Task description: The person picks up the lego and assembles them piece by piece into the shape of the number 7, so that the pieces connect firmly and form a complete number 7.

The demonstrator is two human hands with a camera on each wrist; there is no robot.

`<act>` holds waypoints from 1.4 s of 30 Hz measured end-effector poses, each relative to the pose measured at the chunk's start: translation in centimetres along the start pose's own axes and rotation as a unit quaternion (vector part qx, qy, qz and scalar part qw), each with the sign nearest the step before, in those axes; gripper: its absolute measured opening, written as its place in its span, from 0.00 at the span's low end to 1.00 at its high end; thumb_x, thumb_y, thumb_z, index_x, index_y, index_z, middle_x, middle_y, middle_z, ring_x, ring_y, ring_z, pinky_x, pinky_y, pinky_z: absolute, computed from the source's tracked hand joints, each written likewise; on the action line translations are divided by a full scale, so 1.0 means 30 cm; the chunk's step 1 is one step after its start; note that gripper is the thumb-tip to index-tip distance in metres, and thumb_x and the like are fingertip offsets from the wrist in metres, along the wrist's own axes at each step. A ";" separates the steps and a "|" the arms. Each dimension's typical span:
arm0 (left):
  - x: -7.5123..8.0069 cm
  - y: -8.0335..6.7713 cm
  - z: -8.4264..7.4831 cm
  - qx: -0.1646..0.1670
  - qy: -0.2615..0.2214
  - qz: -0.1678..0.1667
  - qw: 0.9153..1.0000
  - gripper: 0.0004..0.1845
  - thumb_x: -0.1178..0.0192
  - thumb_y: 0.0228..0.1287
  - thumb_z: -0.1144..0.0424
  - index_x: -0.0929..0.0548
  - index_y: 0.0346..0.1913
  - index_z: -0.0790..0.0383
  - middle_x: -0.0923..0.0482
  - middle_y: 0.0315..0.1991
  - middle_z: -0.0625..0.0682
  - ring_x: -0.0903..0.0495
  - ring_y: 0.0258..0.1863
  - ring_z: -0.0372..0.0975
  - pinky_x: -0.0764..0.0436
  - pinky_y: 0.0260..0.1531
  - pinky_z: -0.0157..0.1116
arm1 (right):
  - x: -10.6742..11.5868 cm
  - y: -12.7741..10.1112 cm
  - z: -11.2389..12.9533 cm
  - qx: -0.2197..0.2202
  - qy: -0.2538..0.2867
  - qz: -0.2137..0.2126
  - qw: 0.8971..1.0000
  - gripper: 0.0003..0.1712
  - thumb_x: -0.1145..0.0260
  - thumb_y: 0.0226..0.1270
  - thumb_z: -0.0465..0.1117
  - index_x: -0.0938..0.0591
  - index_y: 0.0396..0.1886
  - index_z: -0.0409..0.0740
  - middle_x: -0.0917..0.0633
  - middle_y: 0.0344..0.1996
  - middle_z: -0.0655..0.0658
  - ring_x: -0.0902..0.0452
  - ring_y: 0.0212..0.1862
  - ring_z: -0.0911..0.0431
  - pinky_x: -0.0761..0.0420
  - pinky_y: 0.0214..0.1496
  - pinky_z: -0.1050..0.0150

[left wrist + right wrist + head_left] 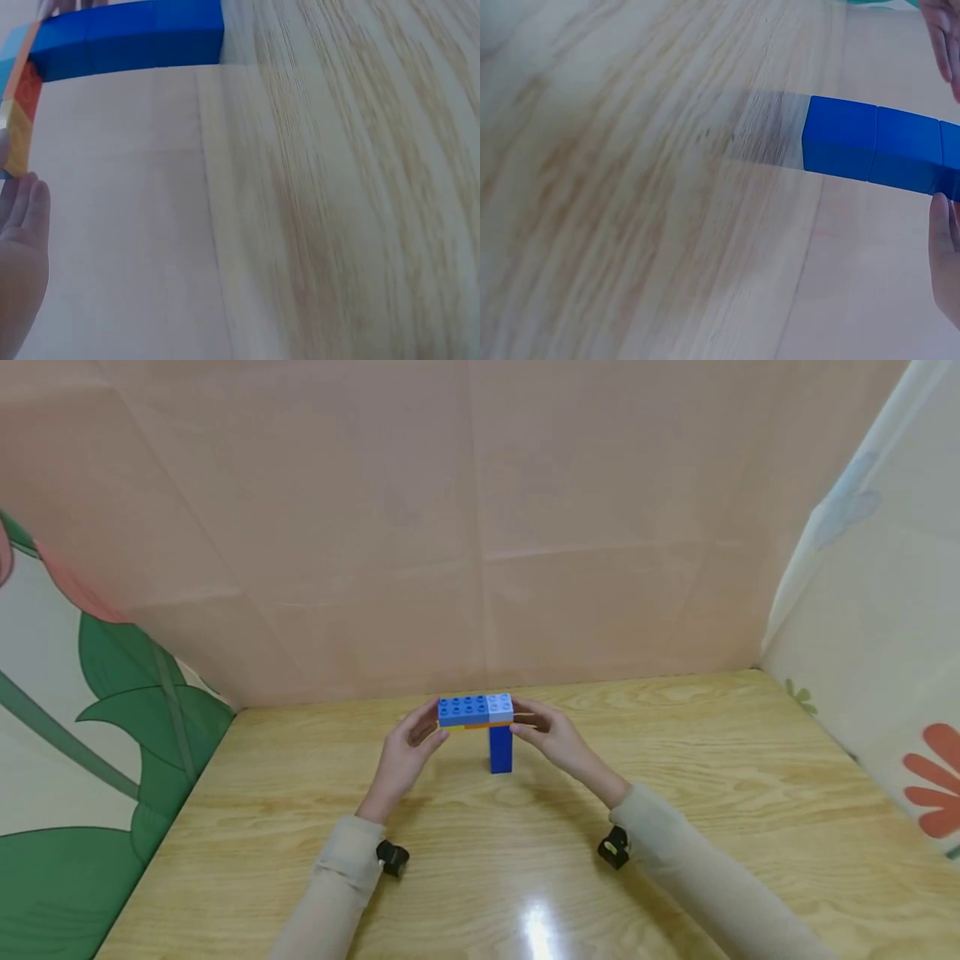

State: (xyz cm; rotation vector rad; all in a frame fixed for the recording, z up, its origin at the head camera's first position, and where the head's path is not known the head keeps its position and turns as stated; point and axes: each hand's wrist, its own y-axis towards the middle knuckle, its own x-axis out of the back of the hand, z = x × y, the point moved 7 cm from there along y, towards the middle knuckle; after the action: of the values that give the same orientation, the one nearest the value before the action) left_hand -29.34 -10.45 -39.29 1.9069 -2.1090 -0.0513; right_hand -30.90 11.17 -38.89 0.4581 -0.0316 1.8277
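Note:
A T-like build of toy building bricks stands upright on the table, its column of stacked dark blue bricks (501,750) under the right part of a crosspiece. On top lie a long blue brick (462,717) and, to its right, a light blue brick (500,714). Beneath these show an orange brick (28,88) and a yellow brick (19,135). My left hand (403,756) grips the crosspiece's left end, thumb in front and fingers behind. At the right end, my right hand (555,735) holds the crosspiece between thumb and fingers, beside the column's top.
The wooden table (300,793) reaches back to a plain pinkish cloth wall (337,543). Printed sheets with green leaves (135,693) on the left and a red flower (937,781) on the right bound the sides. A black wrist camera (392,858) sits on my left cuff.

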 end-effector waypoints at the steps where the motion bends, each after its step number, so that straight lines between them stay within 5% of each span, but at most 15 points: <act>1: 0.000 0.000 -0.002 0.000 -0.002 0.000 1.000 0.29 0.39 0.64 0.68 0.32 0.68 0.62 0.28 0.64 0.61 0.30 0.66 0.48 0.30 0.67 0.42 | -0.001 0.000 0.001 -0.001 0.003 0.002 1.000 0.29 0.41 0.67 0.29 0.34 0.67 0.30 0.25 0.58 0.25 0.27 0.60 0.33 0.22 0.60 0.45; 17: -0.007 0.007 -0.008 0.012 0.002 -0.006 1.000 0.28 0.40 0.65 0.67 0.31 0.68 0.57 0.28 0.64 0.58 0.27 0.64 0.47 0.23 0.60 0.45 | 0.000 0.003 -0.011 -0.033 0.016 0.016 0.999 0.29 0.43 0.71 0.34 0.35 0.70 0.34 0.26 0.60 0.28 0.27 0.61 0.38 0.21 0.60 0.51; 24: -0.015 0.008 0.003 0.018 -0.026 -0.018 0.999 0.26 0.41 0.65 0.69 0.29 0.66 0.59 0.27 0.62 0.61 0.25 0.61 0.50 0.18 0.52 0.36 | -0.002 0.003 -0.021 -0.047 0.027 0.016 0.998 0.28 0.42 0.70 0.34 0.34 0.68 0.32 0.25 0.56 0.27 0.22 0.50 0.50 0.18 0.55 0.54; 34: -0.032 0.018 0.050 0.084 -0.107 -0.042 0.990 0.25 0.44 0.66 0.72 0.30 0.66 0.65 0.29 0.62 0.65 0.25 0.61 0.53 0.16 0.48 0.34 | -0.021 0.009 -0.063 -0.101 0.070 0.024 0.992 0.29 0.43 0.71 0.37 0.35 0.69 0.32 0.25 0.54 0.29 0.22 0.42 0.62 0.21 0.59 0.47; 42: -0.046 0.015 0.087 0.139 -0.154 -0.017 0.978 0.24 0.49 0.71 0.68 0.33 0.68 0.66 0.33 0.64 0.66 0.30 0.63 0.58 0.23 0.60 0.46 | -0.025 -0.001 -0.119 -0.173 0.144 0.034 0.974 0.30 0.44 0.72 0.37 0.39 0.71 0.36 0.22 0.47 0.45 0.20 0.42 0.63 0.18 0.57 0.59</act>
State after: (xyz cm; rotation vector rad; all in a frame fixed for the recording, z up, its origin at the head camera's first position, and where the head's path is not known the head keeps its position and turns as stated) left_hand -30.29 -9.51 -41.95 2.2200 -2.3910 -0.0660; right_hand -31.74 11.39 -42.43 -0.0551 -0.1652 1.8914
